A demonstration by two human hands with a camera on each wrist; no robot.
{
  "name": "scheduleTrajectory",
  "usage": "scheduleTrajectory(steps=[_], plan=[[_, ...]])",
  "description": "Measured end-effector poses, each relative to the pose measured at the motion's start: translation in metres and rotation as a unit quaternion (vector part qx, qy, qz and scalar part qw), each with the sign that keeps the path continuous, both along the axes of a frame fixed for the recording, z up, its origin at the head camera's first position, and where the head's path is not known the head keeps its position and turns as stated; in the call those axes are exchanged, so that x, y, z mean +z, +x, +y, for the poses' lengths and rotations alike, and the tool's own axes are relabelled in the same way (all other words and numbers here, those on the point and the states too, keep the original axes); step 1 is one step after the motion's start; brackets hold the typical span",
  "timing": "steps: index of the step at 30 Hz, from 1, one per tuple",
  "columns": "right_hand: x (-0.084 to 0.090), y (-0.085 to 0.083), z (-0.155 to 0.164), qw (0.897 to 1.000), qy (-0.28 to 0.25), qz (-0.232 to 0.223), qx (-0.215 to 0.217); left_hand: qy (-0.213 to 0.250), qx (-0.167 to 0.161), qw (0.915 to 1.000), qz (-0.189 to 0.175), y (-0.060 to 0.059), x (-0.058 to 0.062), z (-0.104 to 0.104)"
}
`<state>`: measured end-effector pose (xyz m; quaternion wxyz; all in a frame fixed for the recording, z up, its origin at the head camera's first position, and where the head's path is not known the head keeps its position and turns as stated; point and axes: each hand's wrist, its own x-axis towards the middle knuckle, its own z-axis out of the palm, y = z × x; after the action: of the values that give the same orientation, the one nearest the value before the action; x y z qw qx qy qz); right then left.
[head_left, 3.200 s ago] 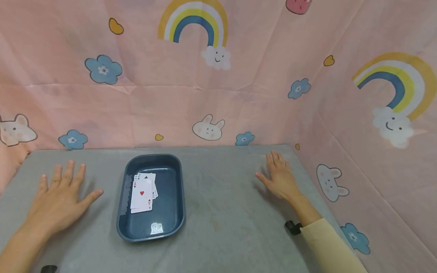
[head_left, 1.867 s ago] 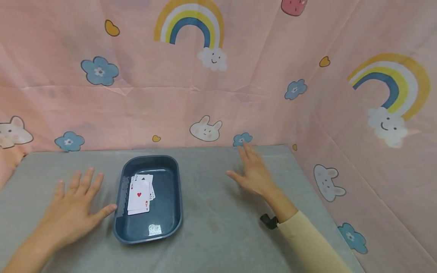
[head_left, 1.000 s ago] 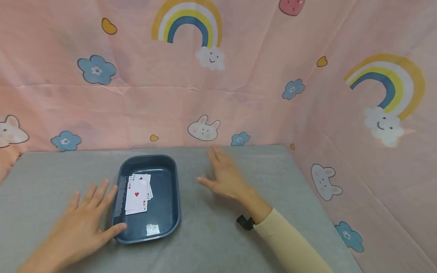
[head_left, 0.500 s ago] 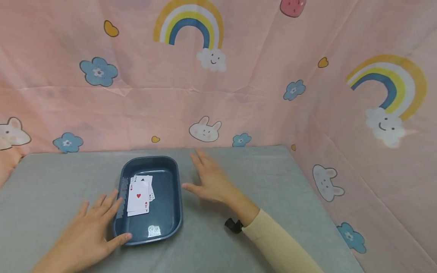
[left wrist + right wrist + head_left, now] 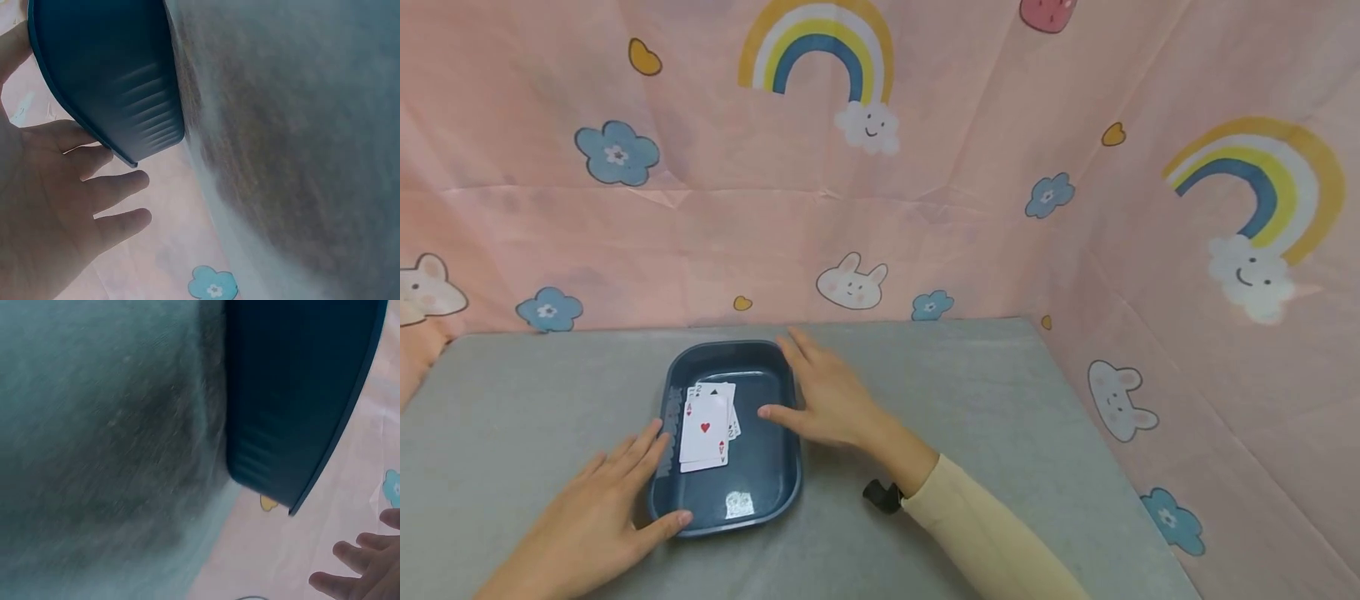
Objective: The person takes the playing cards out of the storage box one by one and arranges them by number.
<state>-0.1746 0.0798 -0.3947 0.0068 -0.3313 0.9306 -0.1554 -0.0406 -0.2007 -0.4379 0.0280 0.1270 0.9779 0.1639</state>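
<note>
Head: I see tray point(image 5: 790, 467) lower centre, long axis up-frame, between flat left hand point(image 5: 598, 517) and right hand point(image 5: 827, 400), right slightly nearer, neither gripping | Left wrist: fingers point(image 5: 119, 187) spread beside tray point(image 5: 119, 81) | Right wrist: blurred, fingertips point(image 5: 356, 565) seemingly straight

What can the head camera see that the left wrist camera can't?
Only the head view shows the playing cards lying in the tray, the right hand over the tray's right rim, and the rainbows on the pink backdrop. Only the left wrist view shows the ribbed outside wall of the tray up close. Both show the blue tray, the left hand and the grey table.
</note>
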Motion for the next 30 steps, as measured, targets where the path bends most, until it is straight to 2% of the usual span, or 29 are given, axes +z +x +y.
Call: scheduleTrajectory(steps=[15, 19, 25, 30], plan=[[-0.002, 0.003, -0.043, 0.999, 0.012, -0.020, 0.025, 0.001, -0.004, 1.0000, 0.002, 0.000, -0.003, -0.001], [-0.003, 0.004, -0.054, 0.999, 0.012, -0.021, 0.045, 0.003, -0.007, 1.0000, 0.005, -0.001, -0.003, 0.000], [-0.014, 0.001, -0.073, 0.997, 0.013, -0.034, 0.072, 0.005, -0.008, 0.9999, 0.004, 0.000, -0.002, -0.001], [-0.023, -0.002, -0.084, 0.996, 0.043, -0.025, 0.079, 0.007, -0.004, 1.0000, 0.002, 0.001, -0.001, -0.001]])
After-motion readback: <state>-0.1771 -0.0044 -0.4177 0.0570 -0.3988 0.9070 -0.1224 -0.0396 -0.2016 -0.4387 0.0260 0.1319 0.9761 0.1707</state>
